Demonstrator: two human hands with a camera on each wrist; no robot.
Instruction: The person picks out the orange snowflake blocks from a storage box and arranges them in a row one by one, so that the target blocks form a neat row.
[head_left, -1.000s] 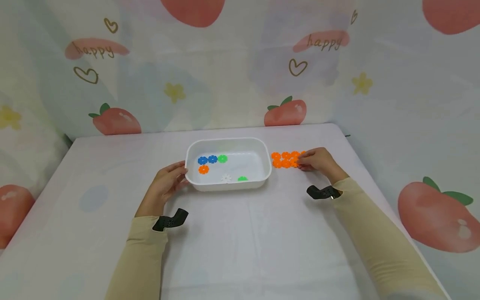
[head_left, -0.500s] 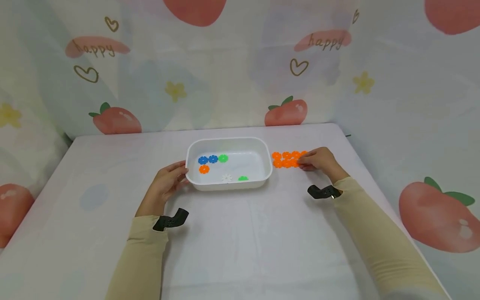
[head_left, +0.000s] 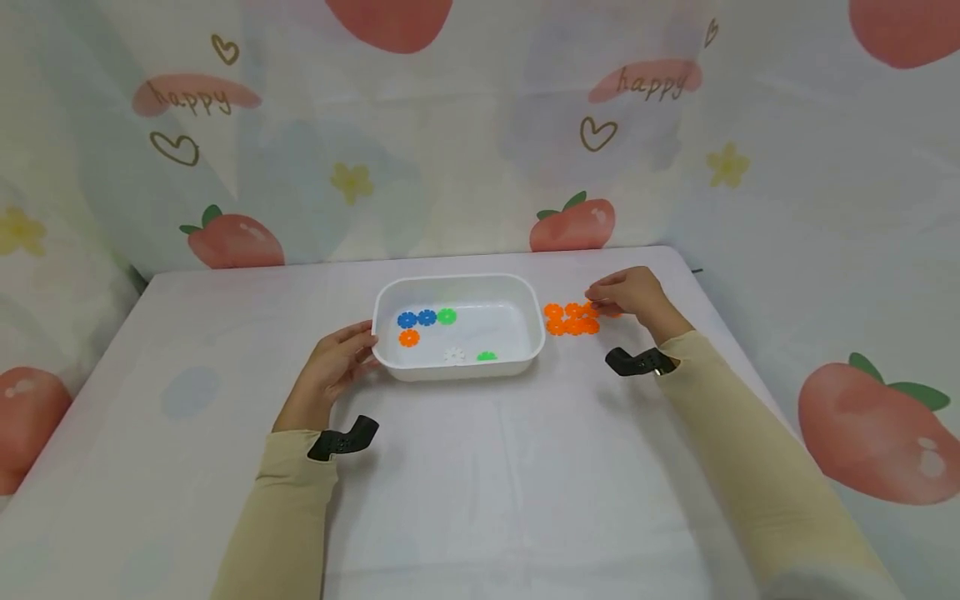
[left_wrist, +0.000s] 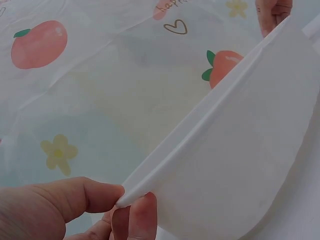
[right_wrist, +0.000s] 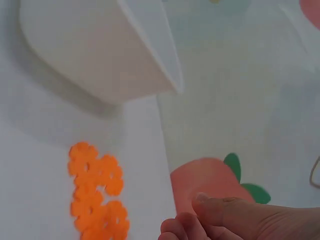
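Note:
My left hand (head_left: 335,371) grips the left rim of a white plastic tray (head_left: 457,371), thumb above and fingers below, as the left wrist view shows. The tray holds blue discs (head_left: 417,318), green discs (head_left: 447,317), an orange disc (head_left: 408,338) and a white disc (head_left: 454,356), all flower-shaped. My right hand (head_left: 633,296) is over the far right end of a patch of orange flower-shaped interlocking discs (head_left: 573,327). Its thumb and fingers pinch together, a bit of orange showing at the tips. In the right wrist view the fingers hide what they pinch.
A white cloth covers the table (head_left: 450,500). Behind it hangs a printed backdrop (head_left: 450,167) with peaches and hearts. The orange discs lie close beside the tray's right wall. Black wrist bands (head_left: 345,439) stick out from both sleeves.
The right hand has risen and moved slightly left and away from the lower row of orange discs, uncovering that row's right end. The left hand and the tray stay in place.

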